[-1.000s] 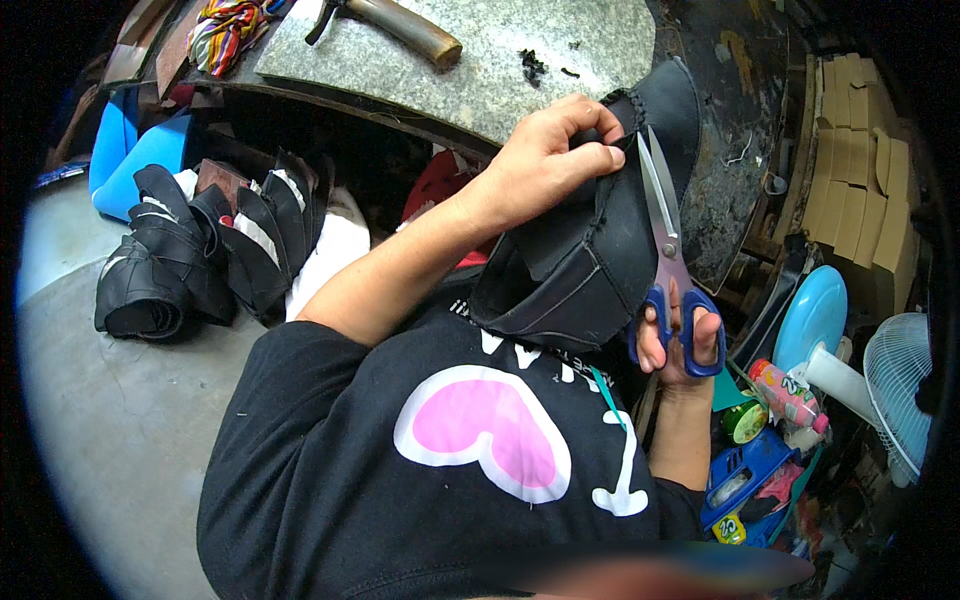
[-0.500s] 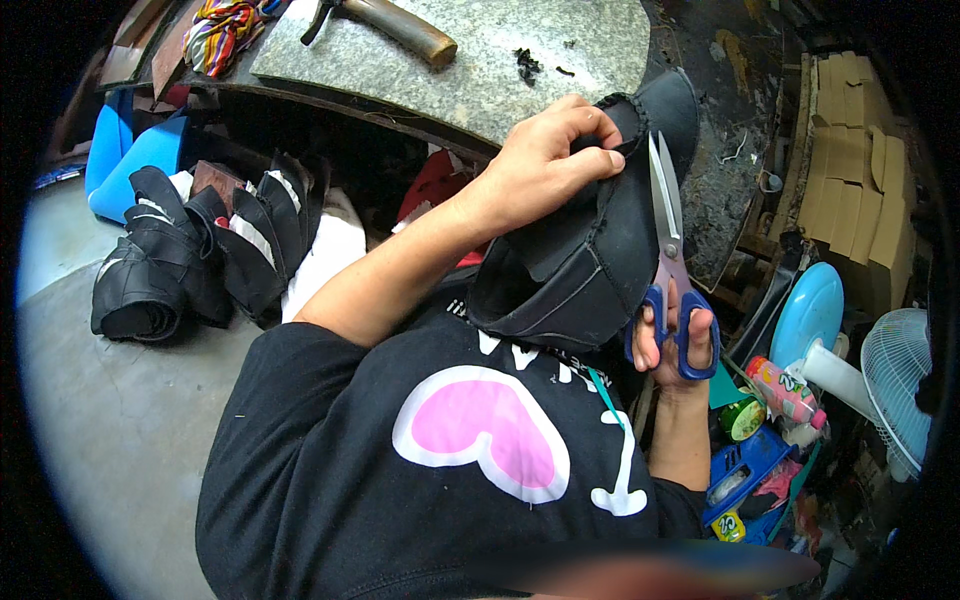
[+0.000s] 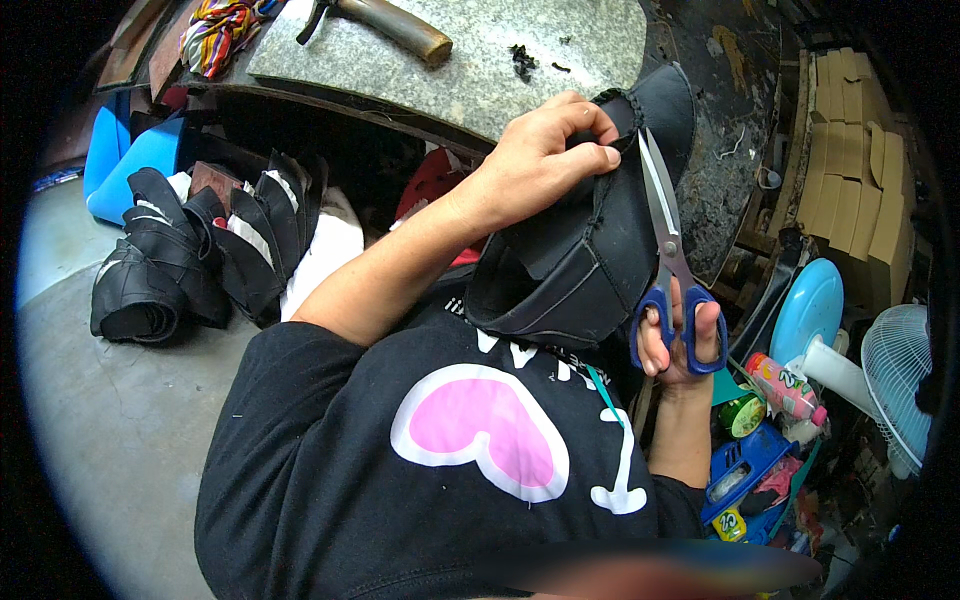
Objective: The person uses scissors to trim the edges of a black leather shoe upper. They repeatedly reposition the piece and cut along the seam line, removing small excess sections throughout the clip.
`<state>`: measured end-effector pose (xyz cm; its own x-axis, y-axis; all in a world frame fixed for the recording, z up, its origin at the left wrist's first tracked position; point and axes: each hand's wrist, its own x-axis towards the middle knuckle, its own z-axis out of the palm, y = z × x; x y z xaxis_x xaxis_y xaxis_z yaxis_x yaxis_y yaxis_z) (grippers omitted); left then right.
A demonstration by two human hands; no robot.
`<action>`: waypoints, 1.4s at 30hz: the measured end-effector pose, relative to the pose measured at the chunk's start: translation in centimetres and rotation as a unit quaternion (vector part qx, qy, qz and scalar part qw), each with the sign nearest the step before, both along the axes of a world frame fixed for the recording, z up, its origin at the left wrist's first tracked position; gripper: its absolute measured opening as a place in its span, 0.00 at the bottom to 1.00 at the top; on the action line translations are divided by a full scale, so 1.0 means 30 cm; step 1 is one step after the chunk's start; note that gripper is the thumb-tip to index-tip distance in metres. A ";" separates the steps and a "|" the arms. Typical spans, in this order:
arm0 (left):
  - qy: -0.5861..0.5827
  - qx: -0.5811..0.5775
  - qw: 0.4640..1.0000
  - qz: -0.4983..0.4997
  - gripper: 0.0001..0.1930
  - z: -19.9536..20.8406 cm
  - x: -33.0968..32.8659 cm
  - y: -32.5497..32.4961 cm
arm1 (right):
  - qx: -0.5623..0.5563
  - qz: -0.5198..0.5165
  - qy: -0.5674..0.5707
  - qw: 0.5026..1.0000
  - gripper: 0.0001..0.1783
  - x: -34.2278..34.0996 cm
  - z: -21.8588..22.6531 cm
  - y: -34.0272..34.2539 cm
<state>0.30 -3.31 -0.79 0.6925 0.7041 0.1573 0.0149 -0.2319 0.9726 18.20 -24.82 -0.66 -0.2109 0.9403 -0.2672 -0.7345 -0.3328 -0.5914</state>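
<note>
Black piece (image 3: 630, 220), between left fingers (image 3: 597, 121), near scissors (image 3: 668, 240)

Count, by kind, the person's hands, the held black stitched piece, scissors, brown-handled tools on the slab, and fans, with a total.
Left hand and right hand: 2
Black stitched piece: 1
Scissors: 1 pair
Brown-handled tool: 1
Fan: 1
Total: 6

The black shirt (image 3: 300, 470) bears a pink heart (image 3: 485, 412).
</note>
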 end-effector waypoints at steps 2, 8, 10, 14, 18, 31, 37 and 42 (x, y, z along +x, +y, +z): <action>0.007 0.002 1.000 -0.003 0.10 0.001 -0.001 0.000 | -0.028 -0.026 -0.009 0.999 0.41 -0.006 0.013 0.004; 0.045 0.032 0.998 -0.006 0.12 0.007 0.001 0.000 | -0.056 -0.016 0.011 0.998 0.39 -0.014 0.039 0.038; 0.046 0.051 0.998 -0.001 0.12 0.008 0.000 -0.003 | -0.062 -0.033 -0.018 0.997 0.39 -0.032 0.037 0.046; 0.058 0.060 0.996 -0.001 0.13 0.010 -0.002 -0.005 | -0.062 -0.053 -0.095 0.992 0.39 -0.053 0.041 0.047; 0.038 0.040 0.998 0.007 0.12 0.006 0.010 -0.005 | -0.058 -0.085 -0.276 0.956 0.37 -0.046 0.048 0.033; 0.046 0.053 0.997 0.013 0.11 0.008 0.008 -0.011 | -0.047 -0.004 -0.048 0.998 0.42 0.020 0.051 0.015; 0.068 0.058 0.996 -0.017 0.12 0.014 0.004 -0.003 | -0.052 0.014 -0.024 0.998 0.39 0.050 0.085 0.033; 0.064 0.060 0.996 -0.019 0.12 0.017 0.004 0.002 | -0.049 0.000 -0.042 0.998 0.39 0.017 0.054 0.050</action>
